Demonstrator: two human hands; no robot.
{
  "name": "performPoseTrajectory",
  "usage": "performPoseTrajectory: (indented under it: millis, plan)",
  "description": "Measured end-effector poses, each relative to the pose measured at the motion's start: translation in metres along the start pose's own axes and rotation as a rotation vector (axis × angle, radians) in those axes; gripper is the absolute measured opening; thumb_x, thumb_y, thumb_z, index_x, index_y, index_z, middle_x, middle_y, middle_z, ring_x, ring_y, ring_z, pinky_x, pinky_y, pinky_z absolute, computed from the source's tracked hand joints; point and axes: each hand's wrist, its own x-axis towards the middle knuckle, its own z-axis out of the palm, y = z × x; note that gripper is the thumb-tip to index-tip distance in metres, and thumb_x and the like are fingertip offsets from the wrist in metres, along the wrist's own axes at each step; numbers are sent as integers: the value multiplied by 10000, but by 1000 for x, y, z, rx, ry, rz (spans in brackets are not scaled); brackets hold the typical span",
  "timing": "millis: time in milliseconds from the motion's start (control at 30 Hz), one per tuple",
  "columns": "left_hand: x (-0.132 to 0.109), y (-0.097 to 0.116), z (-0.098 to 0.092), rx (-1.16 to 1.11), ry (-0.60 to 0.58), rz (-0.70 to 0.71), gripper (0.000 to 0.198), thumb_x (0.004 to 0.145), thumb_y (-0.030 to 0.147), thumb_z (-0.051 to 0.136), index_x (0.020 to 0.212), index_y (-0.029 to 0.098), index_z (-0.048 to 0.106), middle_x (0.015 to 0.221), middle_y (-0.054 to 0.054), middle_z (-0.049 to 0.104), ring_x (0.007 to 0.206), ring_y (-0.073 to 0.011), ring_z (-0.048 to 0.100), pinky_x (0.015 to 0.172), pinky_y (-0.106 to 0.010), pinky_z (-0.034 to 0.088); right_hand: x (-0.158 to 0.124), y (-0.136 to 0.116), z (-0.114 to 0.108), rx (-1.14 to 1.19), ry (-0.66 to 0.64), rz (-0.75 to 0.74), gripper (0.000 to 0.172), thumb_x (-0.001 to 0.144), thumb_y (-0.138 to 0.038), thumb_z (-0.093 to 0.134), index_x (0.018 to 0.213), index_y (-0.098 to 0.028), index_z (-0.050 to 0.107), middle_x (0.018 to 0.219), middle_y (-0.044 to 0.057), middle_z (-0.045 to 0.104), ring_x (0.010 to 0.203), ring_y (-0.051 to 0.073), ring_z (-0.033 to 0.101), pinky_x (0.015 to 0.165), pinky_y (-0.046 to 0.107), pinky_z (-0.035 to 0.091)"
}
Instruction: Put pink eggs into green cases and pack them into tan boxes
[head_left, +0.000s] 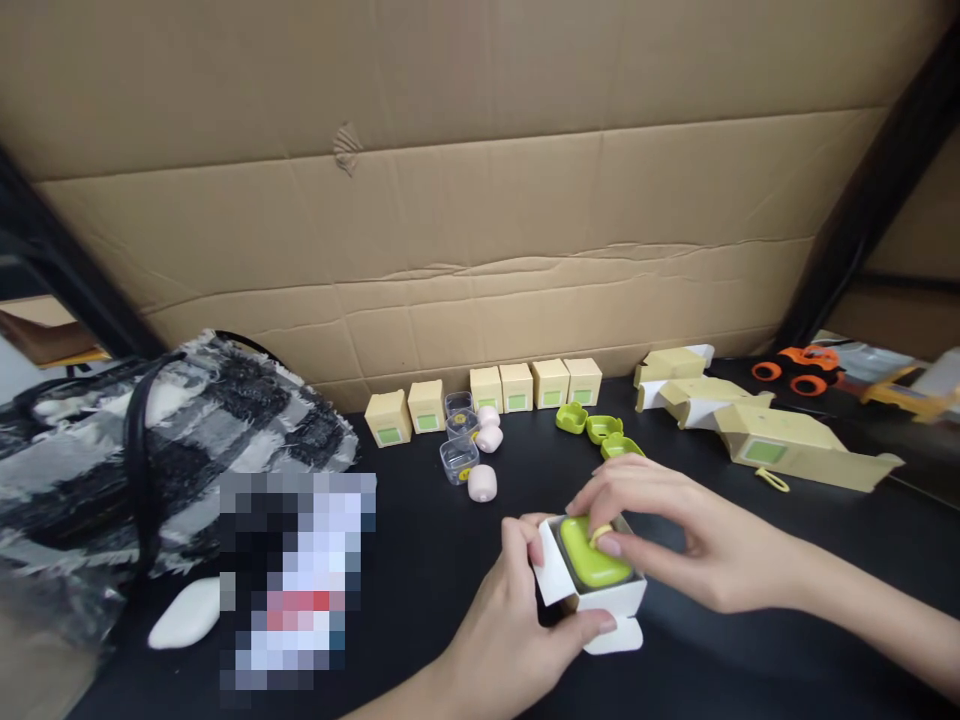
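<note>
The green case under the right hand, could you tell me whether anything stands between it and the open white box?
Nothing visible does: the green case already sits in the mouth of the white box, pressed by the right hand while the left hand steadies the box.

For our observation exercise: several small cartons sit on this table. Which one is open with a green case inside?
The white-lined carton held by the left hand, where the right hand presses the green case. The row of cartons by the cardboard wall stands closed.
</note>
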Motion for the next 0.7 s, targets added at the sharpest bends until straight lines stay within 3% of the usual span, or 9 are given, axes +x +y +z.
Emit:
performPoseTrajectory:
  millis: [133,200,300,433,533,633,700]
  plan:
    - [-2,-9,4,18,14,108,466,762,246,686,848,279,228,1292,-79,435,1073,-202,560,909,-396,408,-3,-4,4,-36,-24,81,194,910,-230,483,802,-188,640,1079,83,564,967,197,584,867,351,469]
    - [-2,-15,6,0,57,146,489,754,250,695,932,279,241,1310,-98,403,1093,-210,562,913,-408,422,-6,-1,4,-10,-32,109,213,934,-257,455,882,-202,654,1095,83,531,972,189,581,864,337,480]
    - [-2,-21,7,-68,127,177,612,711,228,730,1072,276,238,1231,-80,467,1091,-216,572,907,-404,446,-9,5,3,19,52,55,204,886,-286,554,1077,-220,578,1106,88,521,1051,211,548,905,340,473]
    - [-1,-16,4,-127,161,121,657,714,206,725,1167,281,255,1229,-63,536,1162,-219,539,990,-410,408,-15,11,2,17,82,-19,321,821,-237,623,1126,-228,522,1115,94,583,1055,229,576,913,349,488]
    - [1,-8,-1,-33,113,90,658,731,234,713,1270,267,336,1320,-82,502,1240,-247,475,1067,-440,339,-19,13,3,35,15,-35,559,798,-266,666,1311,-239,445,1269,117,570,1167,263,556,965,376,477]
    - [2,-6,-6,46,60,185,683,698,274,731,1298,240,407,1355,-95,463,1277,-280,429,1091,-446,313,-20,15,3,-20,-57,-101,872,692,-393,777,1431,-255,333,1381,134,499,1270,318,469,1049,464,393]
    - [3,-7,-8,40,40,244,726,709,316,712,1346,214,379,1373,-115,442,1299,-297,400,1099,-452,303,-19,15,3,-79,-97,-157,948,641,-443,806,1442,-276,327,1411,137,466,1302,335,424,1070,500,350]
